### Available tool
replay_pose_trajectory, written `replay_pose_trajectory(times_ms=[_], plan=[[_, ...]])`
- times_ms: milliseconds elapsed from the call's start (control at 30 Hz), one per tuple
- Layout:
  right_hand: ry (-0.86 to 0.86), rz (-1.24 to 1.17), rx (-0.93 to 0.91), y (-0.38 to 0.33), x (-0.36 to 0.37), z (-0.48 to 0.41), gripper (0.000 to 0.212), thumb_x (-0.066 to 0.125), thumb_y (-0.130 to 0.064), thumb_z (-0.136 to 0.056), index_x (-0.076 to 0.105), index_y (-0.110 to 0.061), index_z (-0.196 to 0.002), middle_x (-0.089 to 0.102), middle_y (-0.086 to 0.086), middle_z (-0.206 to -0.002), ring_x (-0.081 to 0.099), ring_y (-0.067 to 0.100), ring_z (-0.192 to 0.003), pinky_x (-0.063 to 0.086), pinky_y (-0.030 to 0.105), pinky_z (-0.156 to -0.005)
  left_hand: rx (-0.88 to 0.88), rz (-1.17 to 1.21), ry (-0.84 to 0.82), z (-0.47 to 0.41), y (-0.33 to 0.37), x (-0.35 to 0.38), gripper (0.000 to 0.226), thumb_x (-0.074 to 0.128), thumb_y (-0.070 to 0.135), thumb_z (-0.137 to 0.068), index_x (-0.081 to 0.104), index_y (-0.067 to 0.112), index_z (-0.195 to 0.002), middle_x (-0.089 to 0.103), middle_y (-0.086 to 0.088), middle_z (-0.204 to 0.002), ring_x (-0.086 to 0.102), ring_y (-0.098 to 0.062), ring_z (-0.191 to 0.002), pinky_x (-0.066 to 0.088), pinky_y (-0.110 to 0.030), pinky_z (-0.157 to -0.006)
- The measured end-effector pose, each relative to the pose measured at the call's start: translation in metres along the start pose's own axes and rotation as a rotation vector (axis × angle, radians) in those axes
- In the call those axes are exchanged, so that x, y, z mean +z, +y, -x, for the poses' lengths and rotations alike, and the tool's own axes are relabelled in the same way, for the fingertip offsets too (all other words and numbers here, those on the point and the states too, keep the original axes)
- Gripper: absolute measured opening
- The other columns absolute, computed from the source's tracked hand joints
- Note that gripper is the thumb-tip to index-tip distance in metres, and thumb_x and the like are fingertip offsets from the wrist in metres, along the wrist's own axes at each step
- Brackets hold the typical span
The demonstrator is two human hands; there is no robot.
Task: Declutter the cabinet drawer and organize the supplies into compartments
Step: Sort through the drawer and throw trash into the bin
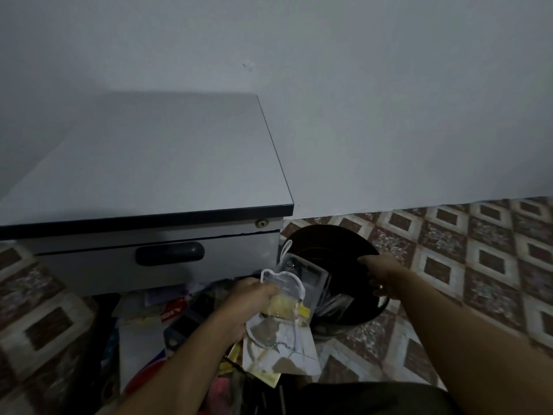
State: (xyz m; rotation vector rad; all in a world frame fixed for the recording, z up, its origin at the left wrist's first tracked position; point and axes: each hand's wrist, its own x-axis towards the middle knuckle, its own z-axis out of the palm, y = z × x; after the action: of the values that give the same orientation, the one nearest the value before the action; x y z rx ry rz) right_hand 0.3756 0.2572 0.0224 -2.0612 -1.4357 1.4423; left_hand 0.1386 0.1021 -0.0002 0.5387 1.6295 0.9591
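Grey cabinet (143, 163), black bin (329, 244).

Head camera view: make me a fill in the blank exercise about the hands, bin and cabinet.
The right hand grips the ____ bin.
The left hand holds clear packets at the bin's ____ edge.
The cabinet drawer with the handle is ____.
Missing: black, left, closed.
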Motion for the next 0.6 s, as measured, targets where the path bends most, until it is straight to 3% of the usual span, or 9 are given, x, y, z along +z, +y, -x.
replay_pose_trajectory(times_ms=[133,233,333,467,600], plan=[[-0.012,-0.093,0.008,0.002,-0.004,-0.002,0.021,0.054,-0.03,-0.099,0.052,-0.009,-0.1,0.05,0.009,-0.085,0.049,0.024,-0.069,0.046,0.035,-0.062,-0.031,0.041,-0.038,-0.004,0.003,0.01,0.031,0.064,0.022,-0.079,0.068,0.004,-0.103,0.068,-0.021,-0.089,0.067,-0.033,-0.076,0.053,-0.038,-0.064],[-0.021,-0.151,0.01,0.004,-0.003,0.001,0.024,0.053,-0.032,-0.1,0.055,-0.008,-0.101,0.057,0.013,-0.094,0.059,0.029,-0.08,0.05,0.036,-0.062,-0.051,0.074,-0.065,-0.01,0.006,0.024,0.021,0.062,0.015,-0.088,0.068,0.004,-0.106,0.07,-0.022,-0.091,0.068,-0.032,-0.075,0.055,-0.037,-0.063],[-0.019,-0.235,0.013,0.003,-0.002,0.003,0.027,0.051,-0.03,-0.101,0.058,-0.004,-0.106,0.062,0.017,-0.103,0.062,0.032,-0.09,0.054,0.041,-0.07,-0.086,0.114,-0.111,-0.019,0.012,0.041,0.028,0.063,0.014,-0.084,0.068,0.003,-0.109,0.071,-0.026,-0.098,0.07,-0.037,-0.079,0.058,-0.048,-0.073],[0.031,-0.312,-0.028,0.002,-0.003,0.008,0.025,0.049,-0.024,-0.102,0.06,-0.003,-0.11,0.063,0.016,-0.102,0.062,0.032,-0.087,0.052,0.042,-0.07,-0.096,0.134,-0.109,-0.034,0.026,0.063,0.028,0.058,0.011,-0.088,0.065,0.001,-0.113,0.069,-0.027,-0.105,0.068,-0.037,-0.083,0.058,-0.051,-0.073],[0.058,-0.299,-0.03,0.003,-0.003,0.012,0.022,0.049,-0.017,-0.102,0.058,-0.001,-0.114,0.062,0.018,-0.107,0.062,0.035,-0.094,0.053,0.047,-0.074,-0.097,0.164,-0.084,-0.056,0.039,0.077,0.051,0.066,0.022,-0.076,0.06,0.006,-0.124,0.07,-0.022,-0.107,0.071,-0.04,-0.09,0.058,-0.058,-0.079]])
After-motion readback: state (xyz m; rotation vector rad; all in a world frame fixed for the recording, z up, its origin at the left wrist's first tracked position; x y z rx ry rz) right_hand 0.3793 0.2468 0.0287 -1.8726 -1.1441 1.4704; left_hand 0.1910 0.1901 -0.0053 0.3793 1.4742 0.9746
